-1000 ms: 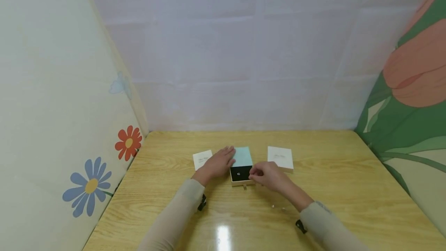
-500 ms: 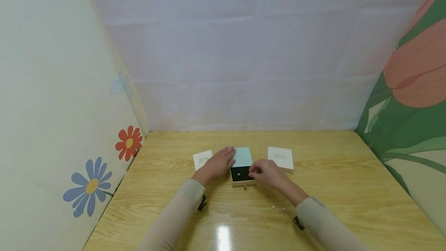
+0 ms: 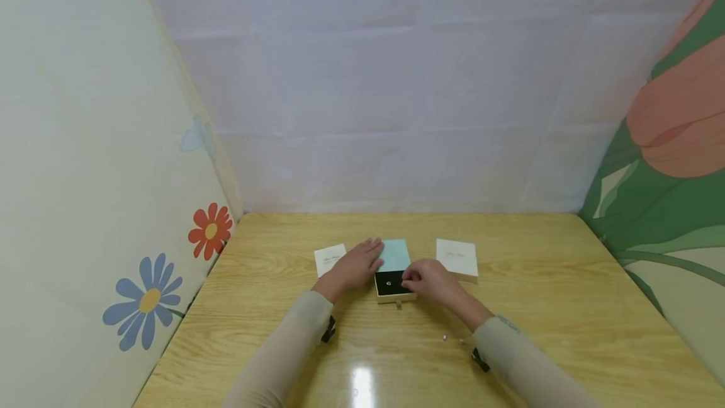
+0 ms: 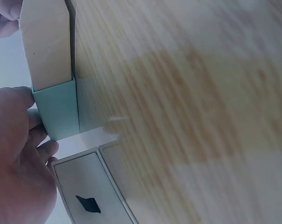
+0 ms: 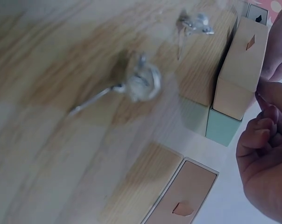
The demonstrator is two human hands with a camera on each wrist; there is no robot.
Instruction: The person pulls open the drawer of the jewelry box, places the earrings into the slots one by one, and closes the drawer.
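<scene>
In the head view, a mint jewelry box sleeve lies mid-table, its cream drawer slid out towards me. One small silver earring sits in the black pad inside. My left hand rests on the sleeve's left part with fingers extended. Over the drawer's right side, my right hand pinches a tiny earring between thumb and forefinger, mostly hidden by the fingertips. Two loose silver earrings lie nearer me: one earring large in the right wrist view, another earring beyond it.
A white box with faint lettering stands right of the mint box. Another white box lies on the left, partly behind my left hand. The wooden table meets a white cloth backdrop at its far edge.
My right hand and forearm have shifted slightly left, bringing the pinching fingertips further over the black pad. The left hand and the boxes stay put.
</scene>
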